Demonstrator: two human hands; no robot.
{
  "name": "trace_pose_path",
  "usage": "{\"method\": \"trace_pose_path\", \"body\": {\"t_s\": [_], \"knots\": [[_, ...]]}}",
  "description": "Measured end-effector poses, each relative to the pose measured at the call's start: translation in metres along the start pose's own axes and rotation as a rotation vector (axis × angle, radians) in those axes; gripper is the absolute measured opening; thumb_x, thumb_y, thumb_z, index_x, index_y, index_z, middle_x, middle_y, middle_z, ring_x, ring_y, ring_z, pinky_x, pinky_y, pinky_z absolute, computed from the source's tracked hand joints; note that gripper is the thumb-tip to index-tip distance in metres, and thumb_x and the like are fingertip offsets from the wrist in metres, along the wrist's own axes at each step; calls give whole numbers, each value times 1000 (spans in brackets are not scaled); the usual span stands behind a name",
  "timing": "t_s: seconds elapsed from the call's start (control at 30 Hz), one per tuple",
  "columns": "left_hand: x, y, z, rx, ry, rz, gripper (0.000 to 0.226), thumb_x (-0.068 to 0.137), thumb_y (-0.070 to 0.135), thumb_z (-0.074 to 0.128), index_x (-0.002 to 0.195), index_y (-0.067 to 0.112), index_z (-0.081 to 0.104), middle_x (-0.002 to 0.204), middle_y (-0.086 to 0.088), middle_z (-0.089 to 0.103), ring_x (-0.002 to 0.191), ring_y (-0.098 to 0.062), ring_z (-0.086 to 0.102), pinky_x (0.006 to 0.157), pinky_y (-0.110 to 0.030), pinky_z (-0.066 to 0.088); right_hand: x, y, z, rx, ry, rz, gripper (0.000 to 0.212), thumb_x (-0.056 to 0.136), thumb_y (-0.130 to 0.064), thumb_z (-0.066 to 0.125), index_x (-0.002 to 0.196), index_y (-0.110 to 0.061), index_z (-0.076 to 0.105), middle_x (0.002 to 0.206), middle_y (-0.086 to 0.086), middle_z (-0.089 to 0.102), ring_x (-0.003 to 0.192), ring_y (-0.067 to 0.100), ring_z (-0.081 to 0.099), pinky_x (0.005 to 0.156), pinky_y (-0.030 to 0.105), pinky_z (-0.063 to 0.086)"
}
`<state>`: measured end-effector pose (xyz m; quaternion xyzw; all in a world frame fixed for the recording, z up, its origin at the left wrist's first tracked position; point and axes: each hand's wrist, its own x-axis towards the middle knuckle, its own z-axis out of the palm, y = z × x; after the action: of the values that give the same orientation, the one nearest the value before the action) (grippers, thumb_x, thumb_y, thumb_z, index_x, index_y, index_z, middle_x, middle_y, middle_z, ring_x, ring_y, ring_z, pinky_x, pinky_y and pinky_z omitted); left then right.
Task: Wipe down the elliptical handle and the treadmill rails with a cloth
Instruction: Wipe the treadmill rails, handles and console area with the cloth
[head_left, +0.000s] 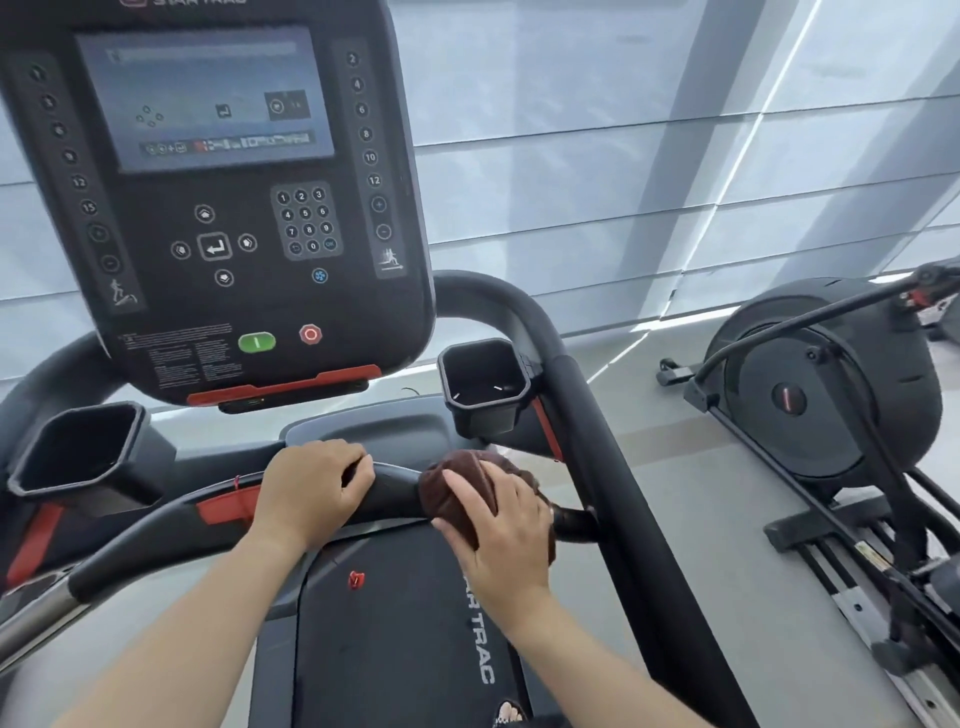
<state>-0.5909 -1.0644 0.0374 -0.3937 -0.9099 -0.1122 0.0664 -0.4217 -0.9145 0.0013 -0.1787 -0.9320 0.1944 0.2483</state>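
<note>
I stand on a black treadmill and face its console. The front crossbar rail (395, 491) runs left to right below the console. My left hand (311, 491) is wrapped around the middle of this bar. My right hand (501, 525) presses a dark brown cloth (457, 483) around the bar's right part, close to where it meets the right side rail (587, 441). The left side rail (130, 551) slopes down to the lower left. An elliptical (826, 384) with a round black housing stands on the floor to the right, apart from both hands.
The console (218, 208) with screen, keypad, green and red buttons hangs above the bar. Two black cup holders (483, 384) (78, 452) flank it. The treadmill belt (395, 623) lies below. Window blinds fill the background. The elliptical's track rails (857, 587) run along the right floor.
</note>
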Motion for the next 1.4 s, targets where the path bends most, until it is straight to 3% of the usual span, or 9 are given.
{"method": "trace_pose_path", "body": {"t_s": [0.23,0.37,0.5,0.6,0.8,0.93,1.07,1.23,1.4], "knots": [[-2,12,-1,43,45,-102,37,81,36,28,55,19,48,52,2,50,52,-22,46,52,-35,36,5,54,-24,124,-87,61,39,87,-36,61,124,-24,59,123,7,60,105,31,59,80,47,51],[-2,13,1,75,64,-111,37,80,36,28,56,19,49,55,1,53,54,-24,48,53,-33,31,14,58,-43,288,-51,38,38,91,-35,55,128,-24,55,129,0,55,118,15,51,97,25,40],[-2,11,1,42,74,-91,32,81,37,28,56,23,42,54,3,51,53,-22,46,54,-31,28,7,42,-62,387,31,-22,39,94,-45,47,131,-33,48,131,-10,50,123,3,45,101,11,29],[-2,9,2,20,74,-75,31,82,36,29,57,24,43,54,5,49,52,-21,45,53,-31,31,-2,36,-61,385,39,-4,39,94,-49,45,131,-37,47,132,-13,49,123,6,45,103,19,33],[-3,5,5,43,78,-63,34,83,36,30,57,23,48,53,5,49,50,-20,43,52,-30,26,7,-13,2,98,-85,113,40,87,-42,59,125,-29,57,130,8,56,113,34,53,91,56,43],[-2,4,6,59,77,-65,36,83,36,31,54,23,47,51,6,44,49,-19,42,52,-29,21,15,-25,20,21,-11,110,40,90,-51,41,125,-33,50,125,5,58,109,31,56,87,54,45],[-2,5,7,67,73,-66,38,83,35,31,56,21,53,52,5,49,50,-19,43,52,-29,22,9,6,15,-26,-6,15,43,89,-50,45,126,-28,54,121,9,61,100,33,60,80,46,49],[-2,6,4,53,56,-71,40,84,37,27,58,19,52,54,4,46,52,-21,44,51,-30,27,-2,41,0,-44,8,180,46,88,-45,42,120,-20,62,110,13,64,93,37,61,77,50,52],[1,-6,-3,18,-44,-26,41,87,43,27,76,22,60,72,5,61,70,-20,57,61,-33,37,20,-14,10,29,-33,118,43,91,-48,40,122,-25,59,117,9,62,99,33,60,82,49,50]]}}
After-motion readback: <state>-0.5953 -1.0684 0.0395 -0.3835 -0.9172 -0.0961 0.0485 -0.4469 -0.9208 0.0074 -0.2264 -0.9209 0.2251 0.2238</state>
